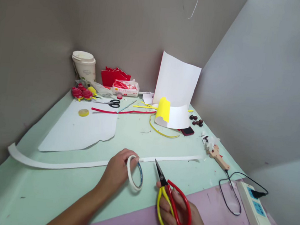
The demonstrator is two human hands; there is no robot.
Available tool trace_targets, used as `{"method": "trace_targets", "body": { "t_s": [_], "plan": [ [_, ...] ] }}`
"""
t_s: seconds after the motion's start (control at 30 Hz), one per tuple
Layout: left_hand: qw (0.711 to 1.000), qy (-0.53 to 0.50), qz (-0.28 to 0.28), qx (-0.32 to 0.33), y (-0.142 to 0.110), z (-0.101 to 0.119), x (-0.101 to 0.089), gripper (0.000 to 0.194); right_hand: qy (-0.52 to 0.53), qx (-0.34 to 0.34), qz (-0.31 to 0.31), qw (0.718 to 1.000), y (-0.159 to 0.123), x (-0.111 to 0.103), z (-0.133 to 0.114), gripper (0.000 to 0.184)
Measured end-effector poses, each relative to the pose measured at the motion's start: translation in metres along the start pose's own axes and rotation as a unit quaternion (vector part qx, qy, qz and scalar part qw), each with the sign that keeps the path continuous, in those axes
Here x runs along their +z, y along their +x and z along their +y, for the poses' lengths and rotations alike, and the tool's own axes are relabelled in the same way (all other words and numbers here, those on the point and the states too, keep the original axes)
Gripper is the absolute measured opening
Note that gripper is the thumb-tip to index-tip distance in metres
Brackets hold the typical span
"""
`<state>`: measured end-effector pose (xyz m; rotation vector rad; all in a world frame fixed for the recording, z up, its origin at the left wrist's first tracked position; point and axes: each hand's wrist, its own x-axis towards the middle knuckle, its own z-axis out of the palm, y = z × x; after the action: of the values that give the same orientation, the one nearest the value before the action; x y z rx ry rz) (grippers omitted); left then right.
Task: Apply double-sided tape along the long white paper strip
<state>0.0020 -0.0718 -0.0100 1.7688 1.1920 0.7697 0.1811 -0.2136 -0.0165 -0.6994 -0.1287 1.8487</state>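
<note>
My left hand [117, 168] pinches a roll of white tape [129, 176], whose blue inner core shows. It is at the middle of a long narrow white paper strip [61, 166] that runs across the table and curls up at its left end. Just right of it, my right hand [185, 220] grips scissors [170, 195] with one red and one yellow handle. Their dark blades look closed, with the tip pointing up and left near the strip. Whether the tape touches the strip is hard to see.
Behind lie a white sheet [83, 130], a small yellow tape roll [84, 112], black-handled scissors [115, 103], a red strip [104, 111] and curled yellow paper [163, 110]. At right are a glue gun [219, 157], its cord and a power strip [256, 208]. A white bucket [86, 68] stands back left.
</note>
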Motion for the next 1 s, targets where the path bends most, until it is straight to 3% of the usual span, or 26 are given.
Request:
{"method": "trace_targets", "body": {
  "t_s": [0.27,0.53,0.63,0.83,1.0],
  "plan": [
    [1.000,-0.016,0.000,0.010,0.002,-0.006,-0.003,0.026,-0.011,0.078,0.000,0.997,0.013,-0.012,0.017,0.041],
    [1.000,-0.014,-0.001,0.009,0.003,-0.006,-0.004,0.027,-0.014,0.043,-0.034,0.998,0.026,-0.014,0.030,0.049],
    [1.000,-0.013,-0.003,0.012,0.004,-0.007,-0.004,0.027,-0.003,0.063,-0.055,0.996,0.028,-0.012,0.029,0.051],
    [1.000,-0.015,-0.004,0.005,0.005,-0.005,-0.005,0.026,0.047,0.093,-0.040,0.994,0.032,-0.006,0.026,0.050],
    [1.000,-0.016,-0.004,0.009,0.004,-0.005,-0.005,0.028,0.057,0.108,-0.092,0.988,0.041,-0.003,0.024,0.046]
  ]
}}
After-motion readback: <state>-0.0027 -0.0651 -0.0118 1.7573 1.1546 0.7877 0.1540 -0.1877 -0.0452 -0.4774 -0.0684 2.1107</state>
